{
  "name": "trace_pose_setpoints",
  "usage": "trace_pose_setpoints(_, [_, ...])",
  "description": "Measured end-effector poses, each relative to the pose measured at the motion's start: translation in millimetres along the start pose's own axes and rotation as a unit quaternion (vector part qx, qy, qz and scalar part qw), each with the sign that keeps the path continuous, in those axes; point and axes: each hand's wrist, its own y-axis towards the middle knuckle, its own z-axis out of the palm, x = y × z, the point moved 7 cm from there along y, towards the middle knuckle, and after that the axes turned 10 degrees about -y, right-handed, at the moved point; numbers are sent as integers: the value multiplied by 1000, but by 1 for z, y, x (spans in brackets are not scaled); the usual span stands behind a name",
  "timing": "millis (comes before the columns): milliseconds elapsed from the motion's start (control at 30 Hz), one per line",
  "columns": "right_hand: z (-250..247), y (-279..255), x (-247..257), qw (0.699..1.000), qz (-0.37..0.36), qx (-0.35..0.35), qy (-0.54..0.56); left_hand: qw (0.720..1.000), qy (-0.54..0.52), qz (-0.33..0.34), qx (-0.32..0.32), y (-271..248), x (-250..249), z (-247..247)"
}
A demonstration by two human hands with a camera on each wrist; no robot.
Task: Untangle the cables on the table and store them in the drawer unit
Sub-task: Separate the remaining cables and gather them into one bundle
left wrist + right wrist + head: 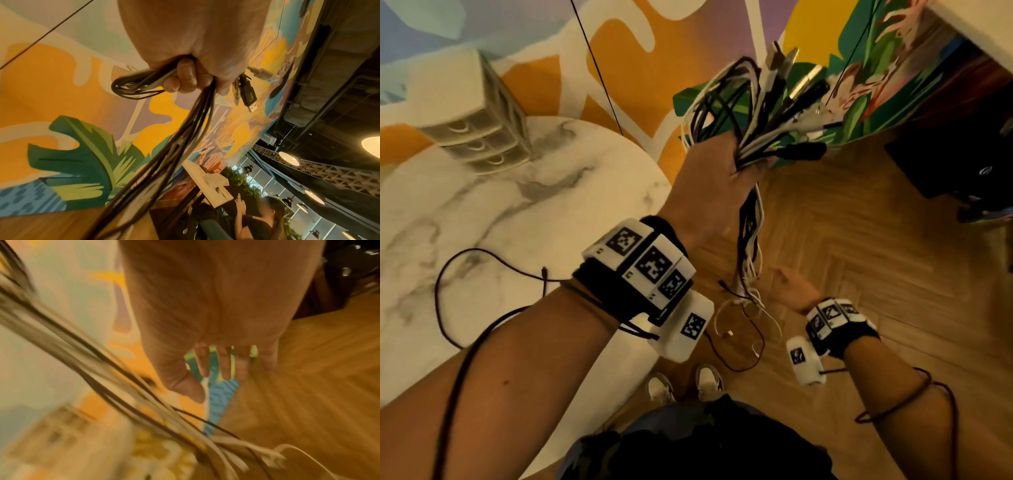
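My left hand point(722, 171) is raised beside the table and grips a thick bundle of black and white cables point(760, 113). In the left wrist view its curled fingers point(185, 78) wrap the bundle of cables point(164, 154), and a USB plug point(249, 95) sticks out past the fist. The loose ends hang down in a tangle point(748, 260) toward the floor. My right hand point(791, 284) is lower, beside the hanging ends, with its fingers point(224, 363) spread and straight, holding nothing. The small drawer unit point(479, 126) stands at the table's far side, its drawers closed.
The round marble table point(482, 222) is at my left, with a thin black wire point(458, 274) lying on it. Wooden floor point(859, 274) lies below the hands. A painted wall point(654, 51) stands behind. A dark object point(945, 164) sits at the right, and my shoes point(685, 383) are below.
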Motion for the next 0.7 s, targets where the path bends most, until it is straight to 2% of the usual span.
trace_pose_setpoints(33, [-25, -7, 21, 998, -27, -47, 20, 1000, 5, 1, 4, -4, 2, 5])
trace_pose_setpoints(100, [-71, -26, 67, 979, -100, -106, 145, 1000, 13, -10, 17, -10, 10, 14])
trace_pose_setpoints(167, [-103, -50, 114, 933, -190, -84, 293, 999, 18, -34, 36, -15, 20, 22])
trace_pose_setpoints(233, [-115, -69, 149, 899, -238, -26, 366, 996, 32, -60, 59, -17, 28, 25])
trace_pose_setpoints(267, [-116, -75, 160, 899, -238, -11, 368, 994, 37, -68, 72, -17, 31, 26])
trace_pose_setpoints(367, [-108, -79, 175, 930, -220, -24, 292, 986, 69, -87, 121, -17, 37, 28])
trace_pose_setpoints(500, [-95, -73, 179, 940, -244, -86, 221, 972, 123, -117, 160, -22, 48, 22])
trace_pose_setpoints(600, [-80, -56, 159, 953, -214, -98, 191, 979, 122, -100, 131, -23, 45, 5])
trace_pose_setpoints(700, [-67, -33, 101, 975, -110, -147, 122, 989, 83, -115, 51, -20, 46, -26])
